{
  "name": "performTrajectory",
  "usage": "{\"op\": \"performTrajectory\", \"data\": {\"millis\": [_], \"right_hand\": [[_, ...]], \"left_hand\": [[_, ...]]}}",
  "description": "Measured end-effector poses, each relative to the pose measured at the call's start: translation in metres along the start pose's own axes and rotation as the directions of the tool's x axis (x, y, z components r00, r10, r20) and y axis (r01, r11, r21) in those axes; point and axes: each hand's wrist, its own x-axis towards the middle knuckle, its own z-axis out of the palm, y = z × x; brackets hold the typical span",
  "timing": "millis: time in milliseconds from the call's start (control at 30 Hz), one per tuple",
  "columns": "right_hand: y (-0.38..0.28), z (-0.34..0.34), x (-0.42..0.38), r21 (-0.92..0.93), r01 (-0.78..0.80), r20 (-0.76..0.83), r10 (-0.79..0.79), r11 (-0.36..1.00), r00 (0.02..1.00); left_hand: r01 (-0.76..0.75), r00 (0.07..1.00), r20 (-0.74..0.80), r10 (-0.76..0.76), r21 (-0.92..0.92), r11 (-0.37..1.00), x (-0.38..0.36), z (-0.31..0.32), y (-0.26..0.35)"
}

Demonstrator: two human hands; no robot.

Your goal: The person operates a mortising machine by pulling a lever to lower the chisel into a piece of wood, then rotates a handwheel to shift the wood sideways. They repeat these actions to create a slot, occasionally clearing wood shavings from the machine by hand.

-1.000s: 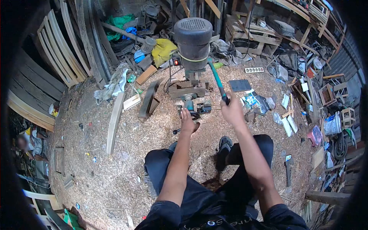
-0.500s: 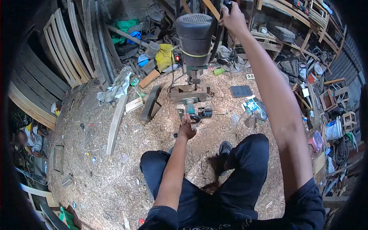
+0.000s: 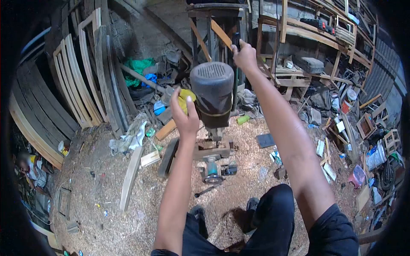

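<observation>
My right hand [image 3: 246,57] is closed around the upright black handle [image 3: 235,42], up and behind the dark motor housing [image 3: 212,79]. My left hand [image 3: 185,116] is raised at the housing's left side, thumb and fingers apart, with nothing seen in it; whether it touches the machine cannot be made out. Below the motor, a block of wood [image 3: 218,152] sits at the vise [image 3: 212,167], which has a round handwheel [image 3: 214,179]. A black lever [image 3: 205,191] sticks out at its lower left.
Curved wooden pieces [image 3: 77,85] lean at the left. A pale plank [image 3: 130,179] lies on the shavings-covered floor [image 3: 106,230]. Another person [image 3: 36,173] is at the far left edge. Wooden frames [image 3: 367,117], a white bucket [image 3: 376,155] and clutter fill the right side.
My left hand has left the vise handwheel and moved up beside the motor. My right hand still holds the handle. The view has tilted up, showing more of the back wall.
</observation>
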Motion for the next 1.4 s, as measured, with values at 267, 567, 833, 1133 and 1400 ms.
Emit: {"op": "performTrajectory", "data": {"millis": [267, 567, 833, 1133, 1400], "right_hand": [[0.031, 0.047, 0.037, -0.06, -0.087, 0.142, 0.095, 0.994, 0.985], [0.068, 0.097, 0.056, -0.103, -0.068, 0.153, 0.083, 0.992, 0.985], [0.09, 0.093, 0.025, -0.115, -0.08, 0.223, 0.105, 0.99, 0.969], [-0.003, -0.037, -0.041, 0.118, -0.129, 0.163, 0.109, 0.985, 0.981], [-0.017, -0.1, -0.206, 0.158, -0.345, 0.401, 0.259, 0.925, 0.879]], "left_hand": [[0.04, 0.975, 0.219, 0.032, -0.317, 0.947, 0.079, 0.048, -0.013], [0.176, 0.916, 0.402, -0.01, -0.379, 0.909, 0.089, 0.053, -0.023], [0.157, 0.945, 0.321, -0.063, -0.276, 0.948, 0.071, 0.044, -0.009], [0.12, 0.959, 0.264, -0.105, -0.044, 0.992, 0.037, -0.004, 0.034], [0.292, 0.852, 0.382, -0.358, 0.22, 0.931, -0.11, -0.092, 0.013]]}}
